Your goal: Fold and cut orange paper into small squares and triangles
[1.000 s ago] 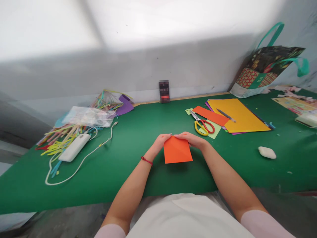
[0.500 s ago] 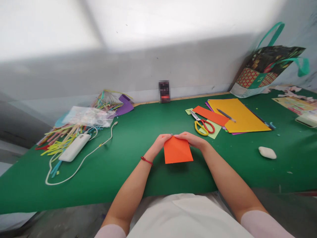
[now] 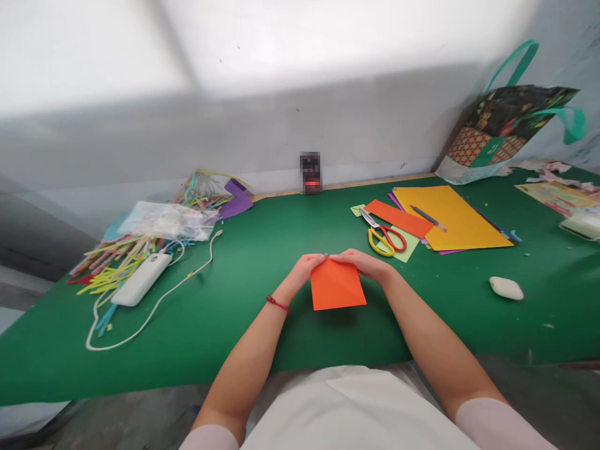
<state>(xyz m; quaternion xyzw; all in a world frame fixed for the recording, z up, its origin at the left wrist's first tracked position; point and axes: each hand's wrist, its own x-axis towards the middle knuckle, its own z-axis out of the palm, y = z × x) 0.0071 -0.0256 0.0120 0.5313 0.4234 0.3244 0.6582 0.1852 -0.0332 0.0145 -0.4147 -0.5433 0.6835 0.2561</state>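
A square of orange paper (image 3: 337,286) is held between both hands in the middle of the head view, its near edge raised off the green table. My left hand (image 3: 305,270) pinches its far left corner, and my right hand (image 3: 363,262) pinches the far right side. The thumbs almost meet at the paper's far edge; the fingers beneath are hidden. Beyond my right hand lie scissors (image 3: 382,234) with one yellow and one red handle, partly over a light green paper (image 3: 409,249) and next to an orange strip (image 3: 396,215).
A pen (image 3: 427,217) rests on stacked yellow paper (image 3: 473,225) at right. Nearer is a white oval case (image 3: 506,288). On the left, a white power bank (image 3: 142,279) with a cable lies by colourful paper strips (image 3: 105,269). A patterned bag (image 3: 497,131) stands against the wall.
Almost nothing differs. The near edge of the orange paper has shifted very slightly, while both hands keep their grip in the same place.
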